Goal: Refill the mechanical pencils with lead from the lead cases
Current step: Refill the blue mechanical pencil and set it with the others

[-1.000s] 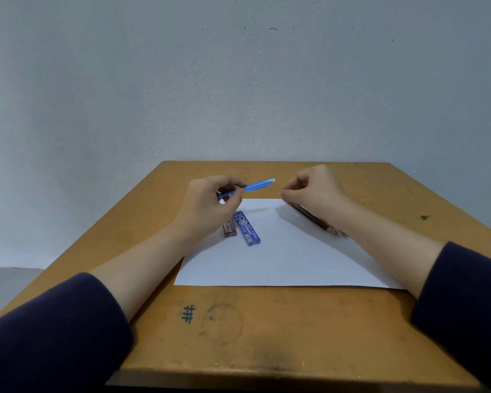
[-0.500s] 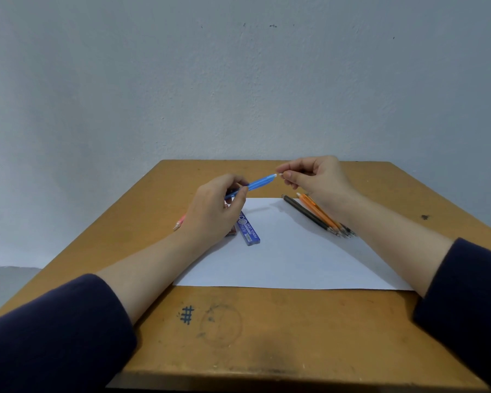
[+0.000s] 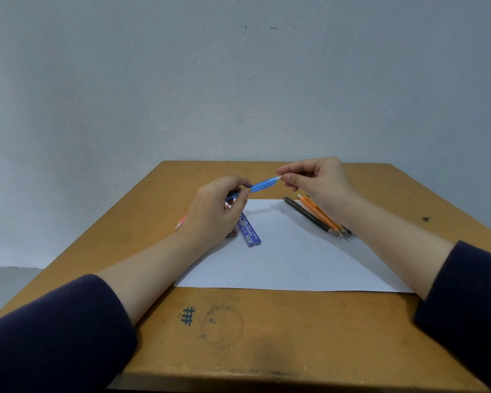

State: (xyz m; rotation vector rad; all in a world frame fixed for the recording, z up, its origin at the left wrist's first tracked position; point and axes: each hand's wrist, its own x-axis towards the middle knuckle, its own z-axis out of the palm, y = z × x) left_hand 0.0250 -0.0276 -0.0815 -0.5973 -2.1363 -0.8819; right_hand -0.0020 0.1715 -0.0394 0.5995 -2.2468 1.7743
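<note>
The left hand (image 3: 213,211) curls its fingers (image 3: 230,181) around the blue mechanical pencil (image 3: 262,185), held above the worktop (image 3: 267,336), while the right hand (image 3: 318,180) pinches its pale end. The blue lead case (image 3: 250,231) lies on the paper (image 3: 295,259), just beside the left hand.

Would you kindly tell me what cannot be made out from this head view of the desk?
Head view:
- Red lead case: mostly behind the left hand; label unreadable.
- Pink pencil: only one end shows past the left hand.
- Blue pencil: fingers of the right hand cover its far end; cap on or off cannot be told.
- Pencils beside the orange pencil: tips bunched by the right forearm, too small to count.
</note>
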